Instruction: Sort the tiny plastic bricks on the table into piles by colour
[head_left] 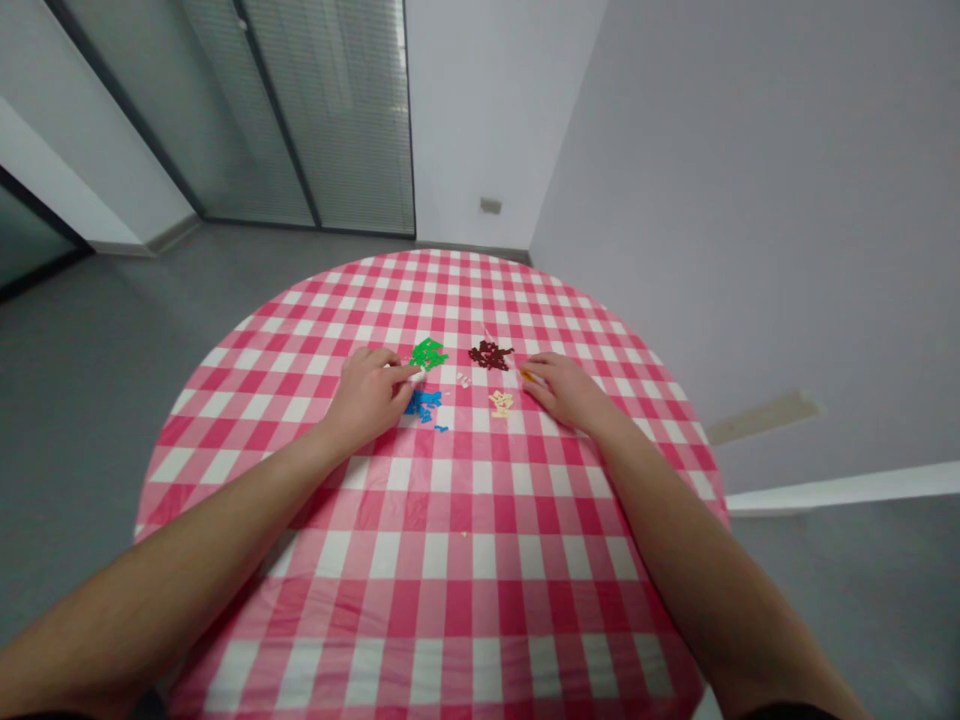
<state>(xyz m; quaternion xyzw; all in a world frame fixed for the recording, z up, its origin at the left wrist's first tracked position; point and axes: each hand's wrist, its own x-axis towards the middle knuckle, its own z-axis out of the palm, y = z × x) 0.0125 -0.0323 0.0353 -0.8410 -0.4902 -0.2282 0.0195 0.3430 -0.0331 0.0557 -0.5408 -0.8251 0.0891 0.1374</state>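
Note:
My left hand (373,388) is on the left of several small piles, index finger and thumb brought together at a small white piece (423,372). Just beyond that fingertip lies a pile of green pieces (428,354); blue pieces (424,404) lie below it, partly behind the thumb. On the right, my right hand (566,388) has its fingers closed around a small yellow piece (527,376), mostly hidden. Dark brown pieces (491,354) and cream pieces (500,403) lie to its left. A few pale pink-white pieces (463,380) sit between the piles. Their exact shapes are too small to tell.
A round table with a red-and-white checked cloth (450,560) carries everything. One tiny pale bit (464,534) lies nearer to me. Beyond the table are a glass partition with blinds (352,120), a white wall and a wall socket (490,206).

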